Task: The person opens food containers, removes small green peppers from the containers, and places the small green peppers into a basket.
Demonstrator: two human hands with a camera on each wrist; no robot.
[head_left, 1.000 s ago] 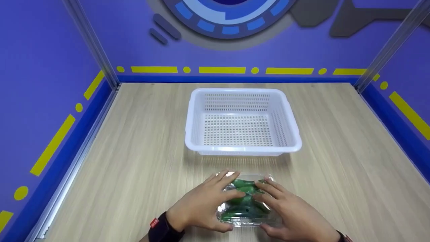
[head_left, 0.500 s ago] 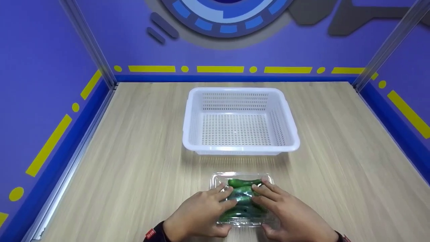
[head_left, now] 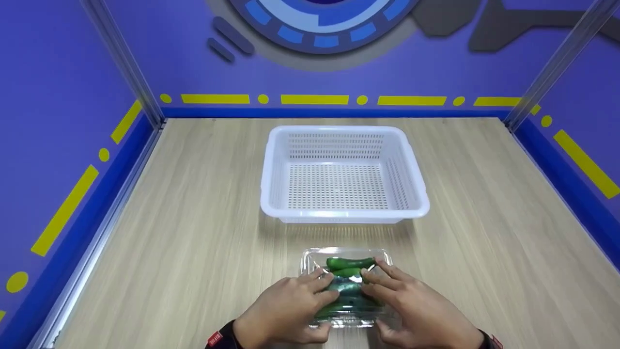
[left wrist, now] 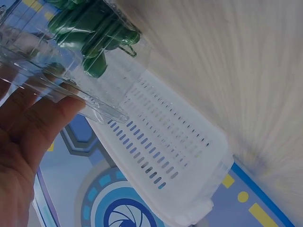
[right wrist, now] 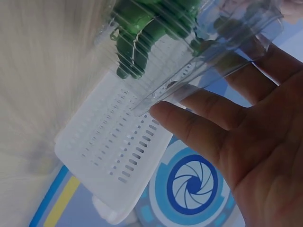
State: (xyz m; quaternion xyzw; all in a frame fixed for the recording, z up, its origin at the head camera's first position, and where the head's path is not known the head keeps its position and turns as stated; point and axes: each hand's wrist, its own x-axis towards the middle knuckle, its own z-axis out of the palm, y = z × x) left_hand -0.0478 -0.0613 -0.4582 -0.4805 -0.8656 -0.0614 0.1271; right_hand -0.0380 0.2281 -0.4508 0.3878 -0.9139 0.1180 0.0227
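Note:
A clear plastic box (head_left: 346,253) lies at the near side of the table, in front of the white basket. Through its lid show several glossy green peppers (head_left: 349,263), some with stems. My left hand (head_left: 286,308) rests on the left part of the lid, fingertips on top and thumb by the near edge. Opposite it, my right hand (head_left: 416,305) lies over the right part with its fingers spread and fairly straight. In the left wrist view, the left fingers (left wrist: 52,118) touch the clear plastic. The right fingers (right wrist: 189,125) also meet the plastic in the right wrist view.
A white perforated basket (head_left: 345,213) stands just beyond the box on the wooden table (head_left: 203,194). Blue printed panels (head_left: 315,80) enclose the table at the back and both sides, with metal posts (head_left: 121,53) at the corners.
My left hand has drawn back toward me, uncovering the far left corner of the box. The right hand stays nearly in place on the lid. The view has shifted slightly.

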